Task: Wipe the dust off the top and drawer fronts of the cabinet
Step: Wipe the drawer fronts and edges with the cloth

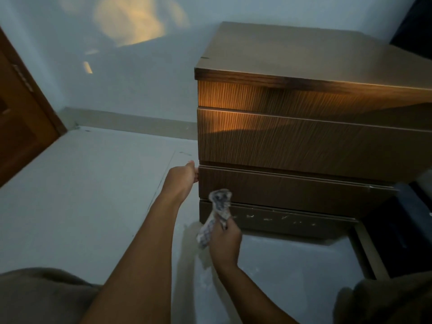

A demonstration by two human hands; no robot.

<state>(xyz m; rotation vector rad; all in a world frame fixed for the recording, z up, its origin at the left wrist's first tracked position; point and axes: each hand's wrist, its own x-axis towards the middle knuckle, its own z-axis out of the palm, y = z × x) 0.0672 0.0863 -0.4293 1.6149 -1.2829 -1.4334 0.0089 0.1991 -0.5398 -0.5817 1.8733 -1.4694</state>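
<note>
Right hand [225, 239] fist-gripping checked cloth [216, 213] at 6 o'clock; left hand [183, 177] fingers hidden round cabinet [304, 141] edge, grip unclear. Dim room, pale floor [81, 183].

A wooden cabinet [304, 136] stood against a pale wall [117, 78], its bare top [292, 52] dim and warm light falling across the upper drawer fronts. The left hand [182, 178] reached to the cabinet's left edge at the third drawer [292, 190], fingers [195, 170] touching the corner. The right hand [225, 239] gripped a crumpled checked cloth [218, 213], held up just in front of the bottom drawer [280, 218]. A brown door [21, 118] stood at the left, above the pale floor [81, 183].
</note>
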